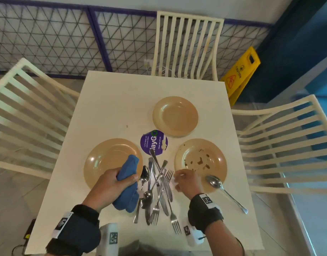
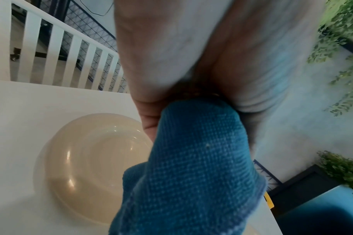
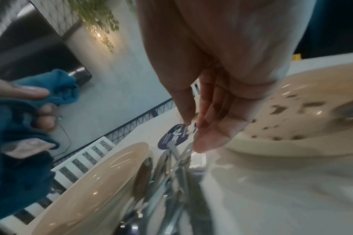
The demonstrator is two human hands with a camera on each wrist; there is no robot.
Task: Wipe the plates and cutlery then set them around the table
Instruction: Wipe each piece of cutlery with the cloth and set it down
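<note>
Left hand [image 1: 111,182] grips one cloth [image 1: 128,183] beside three plates [image 1: 175,116]

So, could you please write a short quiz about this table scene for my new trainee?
1. True or false: the left hand grips the blue microfibre cloth.
2. Which round beige plate carries brown food stains? A) far plate B) near-left plate C) near-right plate
3. Fill in: a steel spoon rests on the near-right plate's ____.

Key: 1 true; 2 C; 3 rim
</note>
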